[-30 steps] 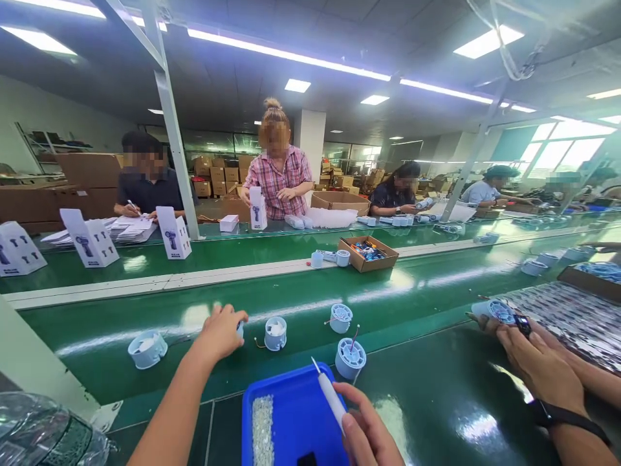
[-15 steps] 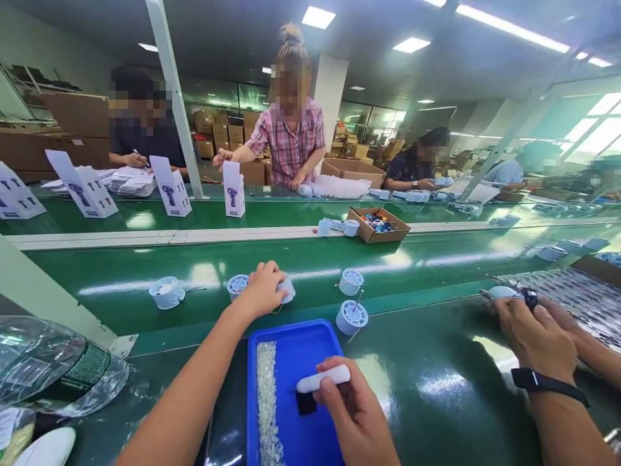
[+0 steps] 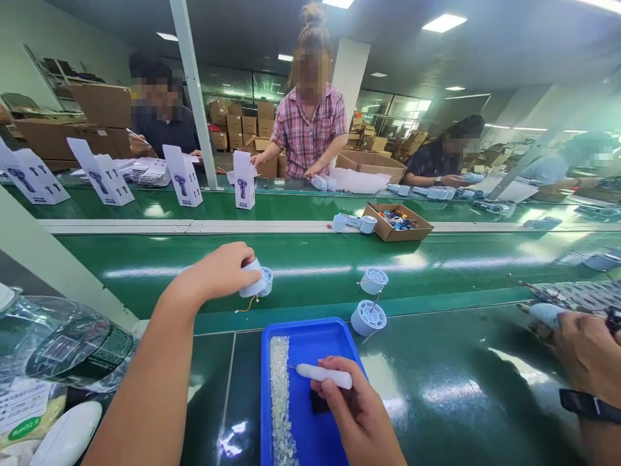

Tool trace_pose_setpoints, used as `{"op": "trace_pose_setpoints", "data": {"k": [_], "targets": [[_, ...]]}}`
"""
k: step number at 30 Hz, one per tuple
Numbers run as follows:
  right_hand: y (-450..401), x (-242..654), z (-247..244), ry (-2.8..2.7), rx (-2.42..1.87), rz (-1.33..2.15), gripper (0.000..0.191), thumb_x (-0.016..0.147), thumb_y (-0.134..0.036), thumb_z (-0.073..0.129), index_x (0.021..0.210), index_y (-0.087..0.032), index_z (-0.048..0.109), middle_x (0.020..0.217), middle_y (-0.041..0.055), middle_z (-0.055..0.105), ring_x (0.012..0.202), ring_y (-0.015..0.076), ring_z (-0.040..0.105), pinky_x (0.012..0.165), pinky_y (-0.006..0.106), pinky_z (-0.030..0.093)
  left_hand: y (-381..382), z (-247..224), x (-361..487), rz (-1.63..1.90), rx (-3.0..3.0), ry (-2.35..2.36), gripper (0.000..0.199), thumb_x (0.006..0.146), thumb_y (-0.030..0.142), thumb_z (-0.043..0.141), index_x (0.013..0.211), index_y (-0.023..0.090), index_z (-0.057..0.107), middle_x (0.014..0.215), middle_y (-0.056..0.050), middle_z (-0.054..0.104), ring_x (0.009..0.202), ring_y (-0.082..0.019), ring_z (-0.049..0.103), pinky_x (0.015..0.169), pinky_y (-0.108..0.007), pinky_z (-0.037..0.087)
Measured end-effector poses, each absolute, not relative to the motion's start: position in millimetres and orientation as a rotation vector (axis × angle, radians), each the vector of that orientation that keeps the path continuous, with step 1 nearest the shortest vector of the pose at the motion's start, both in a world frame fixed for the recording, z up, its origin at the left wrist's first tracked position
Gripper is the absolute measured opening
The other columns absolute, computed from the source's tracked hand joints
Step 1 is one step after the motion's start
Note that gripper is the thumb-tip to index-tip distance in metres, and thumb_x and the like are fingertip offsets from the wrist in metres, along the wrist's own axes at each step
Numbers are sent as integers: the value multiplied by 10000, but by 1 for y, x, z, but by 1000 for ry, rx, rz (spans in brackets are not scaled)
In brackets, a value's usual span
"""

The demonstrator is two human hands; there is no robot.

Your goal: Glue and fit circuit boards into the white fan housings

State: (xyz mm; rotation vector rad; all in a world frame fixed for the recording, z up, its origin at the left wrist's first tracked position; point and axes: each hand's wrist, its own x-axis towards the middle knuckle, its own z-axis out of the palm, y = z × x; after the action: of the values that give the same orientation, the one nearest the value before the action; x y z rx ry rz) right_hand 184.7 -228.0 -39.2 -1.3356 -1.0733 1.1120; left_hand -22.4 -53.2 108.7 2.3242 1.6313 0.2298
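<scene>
My left hand (image 3: 218, 275) grips a pale blue round fan housing (image 3: 251, 279) over the green belt; a thin yellow wire hangs beneath it. Another blue housing (image 3: 265, 282) sits right beside it, partly hidden. In my right hand (image 3: 347, 398) is a white-handled pick (image 3: 323, 375) with a thin tip pointing left. That hand is above a blue tray (image 3: 334, 330), near a strip of small clear pieces (image 3: 280, 395) along the tray's left side. A small black square (image 3: 319, 402) lies in the tray, partly covered by my fingers.
Two blue housings (image 3: 369, 317) with wires stand beyond the tray. A cardboard box of small parts (image 3: 400, 223) rests on the divider. A large plastic bottle (image 3: 72, 343) lies at left. A co-worker's hands (image 3: 585, 343) work at right; people sit and stand opposite, near white printed boxes (image 3: 245, 184).
My left hand has moved left along the belt and now clearly holds a housing. My right hand keeps the pick over the tray. The view has shifted left.
</scene>
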Motion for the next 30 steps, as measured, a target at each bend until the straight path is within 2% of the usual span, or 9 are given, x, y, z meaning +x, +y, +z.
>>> {"op": "trace_pose_setpoints", "data": {"k": [7, 10, 13, 16, 18, 20, 22, 26, 30], "targets": [[-228, 183, -40, -1048, -1345, 1071, 396, 840, -571, 559, 1028, -227, 616, 1028, 48, 658, 840, 171, 666, 755, 240, 526, -46, 103, -29, 125, 2246, 1651, 178, 705, 281, 524, 609, 216, 390, 703, 11, 479, 628, -156, 458, 528, -301, 284], [-230, 185, -39, -1107, -1400, 906, 347, 854, -533, 557, 1023, -237, 626, 1046, 46, 654, 941, 190, 636, 831, 251, 491, -38, 92, -30, 61, 2220, 1692, 228, 730, 270, 521, 582, 215, 355, 642, 23, 435, 581, -148, 443, 508, -298, 261], [-233, 189, -32, -1216, -1460, 706, 282, 883, -487, 528, 993, -244, 620, 1009, 38, 648, 956, 185, 603, 842, 244, 449, -30, 77, -30, -72, 2171, 1745, 246, 798, 316, 565, 615, 200, 448, 620, 35, 456, 560, -133, 458, 517, -275, 323], [-232, 193, -22, -1355, -1505, 650, 247, 919, -459, 470, 877, -242, 580, 798, 5, 598, 684, 143, 556, 634, 234, 432, -23, 58, -25, -225, 2117, 1763, 236, 869, 380, 581, 793, 157, 586, 744, 7, 580, 639, -127, 543, 606, -286, 460], [-226, 196, -16, -1467, -1492, 667, 252, 933, -445, 441, 822, -242, 542, 714, -20, 543, 593, 125, 497, 576, 230, 408, -19, 47, -18, -264, 2114, 1769, 235, 885, 372, 584, 944, 147, 613, 915, -35, 632, 776, -155, 604, 702, -334, 515], [-217, 200, -10, -1578, -1457, 698, 245, 942, -424, 422, 818, -240, 526, 703, -27, 529, 602, 121, 497, 592, 222, 416, -17, 37, -11, -253, 2140, 1757, 260, 888, 352, 588, 1052, 152, 605, 1058, -67, 628, 905, -189, 616, 784, -385, 526], [-211, 207, -7, -1640, -1436, 691, 223, 947, -404, 418, 860, -237, 538, 730, -21, 550, 638, 123, 519, 614, 217, 430, -15, 30, -4, -225, 2172, 1721, 278, 889, 350, 588, 1088, 156, 599, 1107, -77, 620, 961, -206, 611, 824, -412, 522], [-214, 223, -8, -1486, -1443, 606, 253, 946, -436, 419, 1012, -228, 548, 820, 6, 601, 682, 133, 583, 624, 220, 487, -11, 21, 3, -178, 2209, 1583, 257, 897, 353, 576, 1052, 153, 618, 1063, -67, 641, 920, -194, 624, 806, -399, 531], [-237, 229, -18, -1209, -1553, 567, 363, 926, -531, 417, 1037, -214, 553, 832, 16, 599, 688, 141, 573, 642, 242, 483, -11, 18, 9, -88, 2254, 1462, 299, 899, 351, 568, 1140, 177, 597, 1136, -75, 616, 957, -207, 611, 829, -411, 518]]}}
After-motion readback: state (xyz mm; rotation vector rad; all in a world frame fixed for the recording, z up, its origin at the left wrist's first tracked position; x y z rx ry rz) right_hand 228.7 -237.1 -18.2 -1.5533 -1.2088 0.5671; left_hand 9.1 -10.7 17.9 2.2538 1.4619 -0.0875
